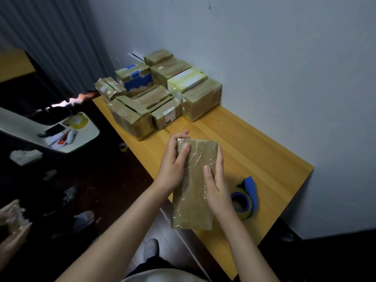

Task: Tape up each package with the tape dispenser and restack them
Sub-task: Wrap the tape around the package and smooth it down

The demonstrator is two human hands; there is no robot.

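**Package Held in Both Hands at Near Edge of Table**

1. Package (194, 200): a flat brown box, its top face covered in glossy clear tape. It lies lengthwise away from the person over the near edge of the table (264, 157). Whether its underside rests on the tabletop or is lifted slightly cannot be determined from this angle. Printed lettering runs along the top face and is partly covered by the right hand.

2. Left hand (173, 167): grips the left long edge of the package near the far end, thumb flat on the top face, fingers curled round the far corner.

3. Right hand (215, 186): holds the right long edge, thumb flat on the top face, fingers down the side.

4. Tape dispenser (247, 197): blue, with a roll fitted. It sits on the table just beside the package, right of the right wrist, with neither hand on it.

5. Stacked packages (160, 94): a group of taped boxes in two layers at the far end of the table, against the wall (284, 68), well apart from the hands.
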